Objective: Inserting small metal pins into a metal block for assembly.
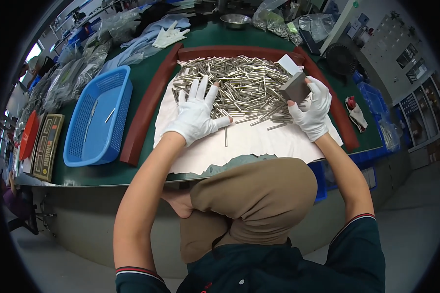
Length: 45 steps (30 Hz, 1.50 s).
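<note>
A broad heap of small metal rods (247, 80) lies on a white cloth (205, 156). My left hand (196, 113), in a white glove with some bare fingertips, is spread over the heap's left edge, its fingers apart. One rod stands out below its thumb, lying lengthwise on the cloth. My right hand (314, 110), gloved the same way, grips a dark grey rectangular block (294, 87) above the right side of the heap. Its thumb is on the near edge and its fingers are at the far side. A white slip (289, 64) shows just behind the block.
Reddish-brown bars (149, 110) frame the cloth at left, back and right. To the left stand a blue plastic basket (73, 146) with a few thin rods and a dark box (48, 146). A metal bowl (235, 19) and a white glove (170, 36) lie farther back; a red-and-white bundle (357, 115) rests at right.
</note>
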Motion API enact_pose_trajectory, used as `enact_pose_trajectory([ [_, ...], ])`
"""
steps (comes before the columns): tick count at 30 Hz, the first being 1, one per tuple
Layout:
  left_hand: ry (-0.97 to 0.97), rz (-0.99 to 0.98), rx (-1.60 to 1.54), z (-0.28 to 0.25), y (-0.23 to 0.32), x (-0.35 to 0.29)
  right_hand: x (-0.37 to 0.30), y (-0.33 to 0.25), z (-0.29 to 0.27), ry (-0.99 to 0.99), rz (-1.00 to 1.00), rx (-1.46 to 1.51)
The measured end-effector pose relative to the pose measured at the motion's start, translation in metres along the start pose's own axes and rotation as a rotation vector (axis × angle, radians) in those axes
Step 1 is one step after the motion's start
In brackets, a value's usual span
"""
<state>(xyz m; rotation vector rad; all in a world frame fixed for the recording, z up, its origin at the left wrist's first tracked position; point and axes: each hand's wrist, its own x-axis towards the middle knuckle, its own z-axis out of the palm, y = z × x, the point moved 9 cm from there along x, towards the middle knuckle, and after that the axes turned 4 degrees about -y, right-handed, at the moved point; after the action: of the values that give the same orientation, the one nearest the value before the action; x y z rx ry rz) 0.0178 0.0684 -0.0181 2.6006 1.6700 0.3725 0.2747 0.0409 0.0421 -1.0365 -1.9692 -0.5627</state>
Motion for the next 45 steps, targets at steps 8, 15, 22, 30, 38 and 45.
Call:
enact_pose_trajectory([
  [8,0.191,0.209,0.029,-0.009,0.036,0.062,0.035,-0.006,0.005,0.033,-0.180,0.239],
  [15,0.268,0.307,-0.101,-0.009,0.058,0.114,0.033,0.031,0.021,0.167,-0.067,0.388],
  [22,0.341,0.290,-0.244,-0.016,0.063,0.150,0.037,0.036,0.013,0.132,0.006,0.268],
  [30,0.212,0.228,-0.402,-0.063,0.026,0.056,0.031,0.041,0.018,0.124,0.095,0.345],
  [38,-0.210,0.268,-0.015,-0.007,0.032,0.005,0.033,0.028,0.027,0.042,0.140,0.476],
  [45,0.022,0.347,-0.020,-0.001,0.059,0.081,0.031,0.033,0.022,0.011,0.162,0.490],
])
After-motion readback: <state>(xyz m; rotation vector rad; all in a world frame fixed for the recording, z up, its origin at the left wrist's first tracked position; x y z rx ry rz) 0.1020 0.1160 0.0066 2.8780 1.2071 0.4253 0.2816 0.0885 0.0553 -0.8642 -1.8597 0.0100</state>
